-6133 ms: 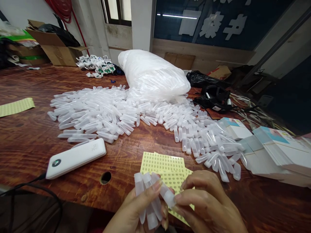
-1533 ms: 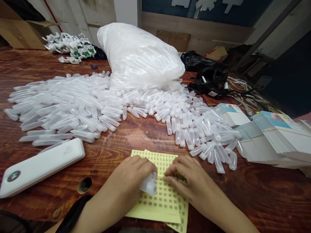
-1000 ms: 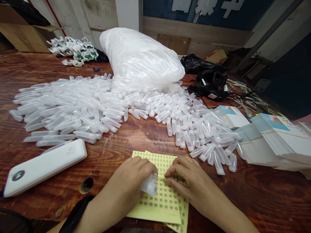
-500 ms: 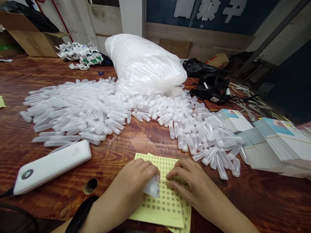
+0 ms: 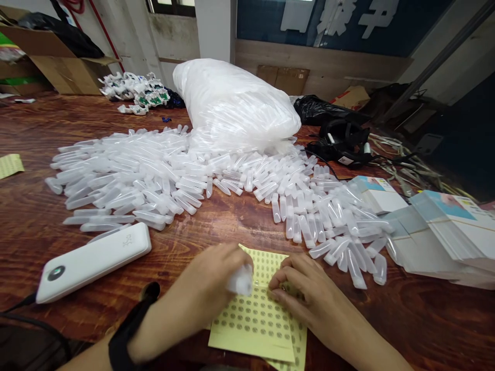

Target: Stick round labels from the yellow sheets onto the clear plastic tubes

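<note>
My left hand (image 5: 211,281) is closed around a small translucent plastic tube (image 5: 242,281), whose capped end sticks out past the thumb; I cannot tell if there is more than one. Under both hands lie yellow sticker sheets (image 5: 251,335), overlapping, with rows of small round dark-printed stickers. My right hand (image 5: 299,286) rests over the right part of the top sheet. Its thumb and forefinger are bent together at the sheet's surface, and anything between the tips is too small to name.
Many loose translucent tubes (image 5: 127,165) spread across the wooden table before a big white plastic bag (image 5: 235,103). A white power bank (image 5: 96,263) with a cable lies left, near a table hole (image 5: 150,291). Banded card stacks (image 5: 456,221) and a black strapped device (image 5: 342,141) stand right.
My left hand has shifted a little left and up with the tube, baring more of the sheet below it. The right hand stays nearly in place. The whole view has moved slightly.
</note>
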